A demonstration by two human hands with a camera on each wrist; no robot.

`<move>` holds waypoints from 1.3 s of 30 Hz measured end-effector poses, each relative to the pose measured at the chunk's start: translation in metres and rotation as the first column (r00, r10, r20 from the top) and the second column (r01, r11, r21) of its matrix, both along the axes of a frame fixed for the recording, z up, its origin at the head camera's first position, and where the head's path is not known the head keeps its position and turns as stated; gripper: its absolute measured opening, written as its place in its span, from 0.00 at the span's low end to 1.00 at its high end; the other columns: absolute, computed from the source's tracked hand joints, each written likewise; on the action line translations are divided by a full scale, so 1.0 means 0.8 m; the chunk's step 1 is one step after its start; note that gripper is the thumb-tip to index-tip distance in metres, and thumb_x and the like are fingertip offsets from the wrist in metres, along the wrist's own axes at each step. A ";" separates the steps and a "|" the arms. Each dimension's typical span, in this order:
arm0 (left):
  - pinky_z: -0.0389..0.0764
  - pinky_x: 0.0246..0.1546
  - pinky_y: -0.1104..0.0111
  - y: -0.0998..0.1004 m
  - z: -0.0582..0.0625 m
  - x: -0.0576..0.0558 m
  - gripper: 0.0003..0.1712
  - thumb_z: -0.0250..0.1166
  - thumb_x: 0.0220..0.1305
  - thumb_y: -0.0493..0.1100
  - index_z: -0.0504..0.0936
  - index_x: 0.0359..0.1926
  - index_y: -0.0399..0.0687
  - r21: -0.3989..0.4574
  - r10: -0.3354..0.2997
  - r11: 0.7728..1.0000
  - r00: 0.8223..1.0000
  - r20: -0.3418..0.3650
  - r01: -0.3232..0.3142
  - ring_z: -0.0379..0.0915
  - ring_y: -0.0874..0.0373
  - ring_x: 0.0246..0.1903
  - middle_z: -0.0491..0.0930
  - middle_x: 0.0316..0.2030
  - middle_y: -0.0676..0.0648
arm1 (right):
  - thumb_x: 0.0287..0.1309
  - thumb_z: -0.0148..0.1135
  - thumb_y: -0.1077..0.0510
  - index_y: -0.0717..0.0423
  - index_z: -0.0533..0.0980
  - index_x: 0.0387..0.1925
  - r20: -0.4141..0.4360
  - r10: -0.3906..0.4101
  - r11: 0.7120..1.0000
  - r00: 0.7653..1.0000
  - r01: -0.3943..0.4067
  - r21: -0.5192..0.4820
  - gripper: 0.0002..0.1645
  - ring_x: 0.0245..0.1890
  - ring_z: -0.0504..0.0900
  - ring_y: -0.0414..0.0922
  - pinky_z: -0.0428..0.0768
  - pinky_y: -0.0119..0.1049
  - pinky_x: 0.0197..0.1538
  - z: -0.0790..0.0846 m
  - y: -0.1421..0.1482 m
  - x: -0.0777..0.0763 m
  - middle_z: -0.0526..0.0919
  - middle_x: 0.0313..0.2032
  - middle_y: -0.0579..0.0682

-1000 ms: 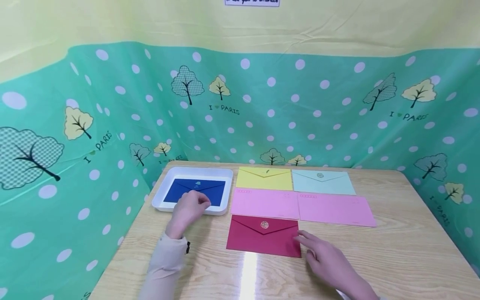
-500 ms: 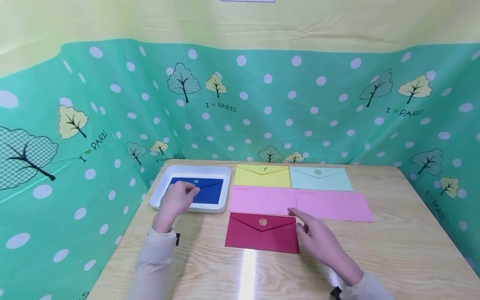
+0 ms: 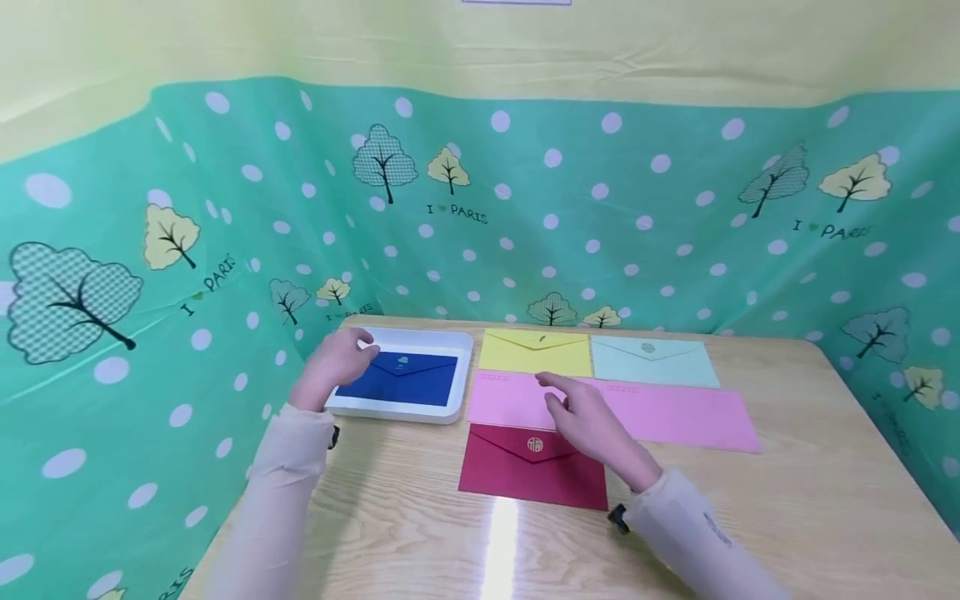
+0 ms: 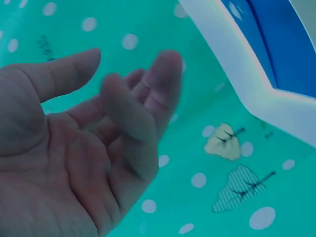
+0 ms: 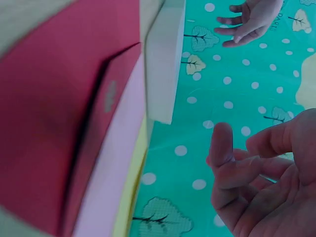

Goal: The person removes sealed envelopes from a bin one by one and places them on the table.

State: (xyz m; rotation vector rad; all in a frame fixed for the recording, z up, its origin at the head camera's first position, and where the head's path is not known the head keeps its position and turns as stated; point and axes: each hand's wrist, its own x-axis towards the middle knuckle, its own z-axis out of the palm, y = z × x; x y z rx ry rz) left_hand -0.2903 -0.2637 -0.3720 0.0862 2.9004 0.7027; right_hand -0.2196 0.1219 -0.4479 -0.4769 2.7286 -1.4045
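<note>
My left hand [image 3: 335, 365] hovers over the left rim of the white tray [image 3: 442, 414], its fingers loosely bent around nothing, as the left wrist view also shows. A dark blue envelope [image 3: 412, 385] with a small emblem lies flat in the tray. Above the red envelope [image 3: 517, 475] and the left pink envelope [image 3: 510, 400] hangs my right hand [image 3: 588, 417], its fingers relaxed and holding nothing. In the right wrist view, that hand [image 5: 266, 182] is raised off the envelopes. The red envelope has a gold round emblem on its flap.
A yellow envelope [image 3: 536, 354] and a pale green envelope [image 3: 656, 367] lie in the back row. Another pink envelope [image 3: 690, 417] sits right of the first one. Behind the wooden table [image 3: 420, 517] hangs a green dotted curtain [image 3: 637, 192].
My left hand has moved left and up, away from the middle of the blue envelope. My right hand has moved left and forward from the red envelope's right edge. The envelopes stay put.
</note>
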 end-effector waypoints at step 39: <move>0.73 0.64 0.48 -0.051 -0.055 -0.108 0.30 0.52 0.73 0.43 0.69 0.68 0.24 -0.178 0.165 0.979 0.892 0.421 -0.097 0.69 0.36 0.60 0.71 0.64 0.26 | 0.76 0.55 0.60 0.72 0.59 0.72 0.616 0.180 0.914 0.767 0.101 -0.393 0.32 0.37 0.89 0.52 0.86 0.38 0.34 -0.016 -0.217 -0.107 0.66 0.69 0.67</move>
